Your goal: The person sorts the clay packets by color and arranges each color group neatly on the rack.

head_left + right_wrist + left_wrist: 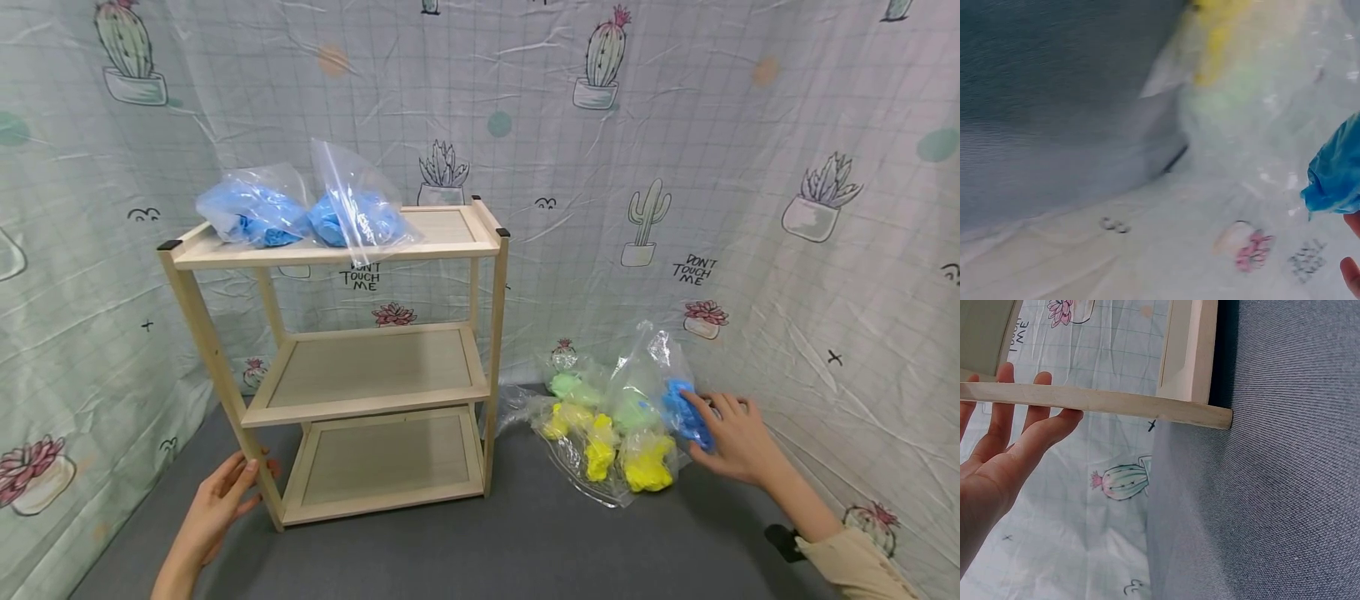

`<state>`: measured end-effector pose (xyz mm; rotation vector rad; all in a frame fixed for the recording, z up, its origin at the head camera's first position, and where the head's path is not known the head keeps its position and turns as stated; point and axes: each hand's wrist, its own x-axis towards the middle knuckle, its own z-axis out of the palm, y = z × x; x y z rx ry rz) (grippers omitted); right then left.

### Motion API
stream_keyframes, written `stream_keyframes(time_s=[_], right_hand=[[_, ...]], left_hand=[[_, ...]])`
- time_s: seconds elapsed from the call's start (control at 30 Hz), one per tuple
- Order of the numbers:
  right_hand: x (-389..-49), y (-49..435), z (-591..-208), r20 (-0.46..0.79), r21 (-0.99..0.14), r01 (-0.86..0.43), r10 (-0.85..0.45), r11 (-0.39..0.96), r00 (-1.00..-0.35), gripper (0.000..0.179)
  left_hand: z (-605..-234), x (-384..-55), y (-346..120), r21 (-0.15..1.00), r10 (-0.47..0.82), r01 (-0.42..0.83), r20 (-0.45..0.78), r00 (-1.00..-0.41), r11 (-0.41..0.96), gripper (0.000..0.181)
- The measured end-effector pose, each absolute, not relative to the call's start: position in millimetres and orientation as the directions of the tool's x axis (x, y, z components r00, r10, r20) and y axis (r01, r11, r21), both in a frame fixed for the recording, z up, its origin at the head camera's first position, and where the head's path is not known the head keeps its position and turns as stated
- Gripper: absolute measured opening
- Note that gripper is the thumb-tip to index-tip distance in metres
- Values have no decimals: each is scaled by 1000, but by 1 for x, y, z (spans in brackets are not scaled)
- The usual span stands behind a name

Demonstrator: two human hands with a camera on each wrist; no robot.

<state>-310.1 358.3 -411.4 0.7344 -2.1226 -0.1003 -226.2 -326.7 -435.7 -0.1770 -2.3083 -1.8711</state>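
A light wooden three-tier shelf (367, 400) stands at left in the head view. My left hand (217, 500) holds its front left post low down. In the left wrist view, the thumb of the left hand (1007, 453) lies against the near side of the post (1122, 403), with fingers reaching past the other side. Off to the right, my right hand (738, 437) grips a crinkled blue bundle (686, 414) beside a heap of clear plastic bags. In the right wrist view only fingertips show, just under the blue bundle (1338, 172).
Two clear zip bags of blue stuff, a left one (258, 212) and a right one (360, 212), sit on the top tier. Bags with yellow lumps (648, 467) and green lumps (573, 389) lie right of the shelf. A cactus-print curtain (750, 125) surrounds the dark grey surface (480, 550).
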Motion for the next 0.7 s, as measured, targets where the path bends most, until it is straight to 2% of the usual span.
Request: stream_keyframes(time_s=[0.53,0.7], right_hand=[[-307,305,-336,838,342,-532,-508,775,-200,58],[-304,289,-310,850,339,-541,-498,769,-175,58]], left_hand=[[-436,-226,-325,952,-11,209,217,-976,225,29],[-436,-226,-326,955,-10,211,218,-976,210,28]])
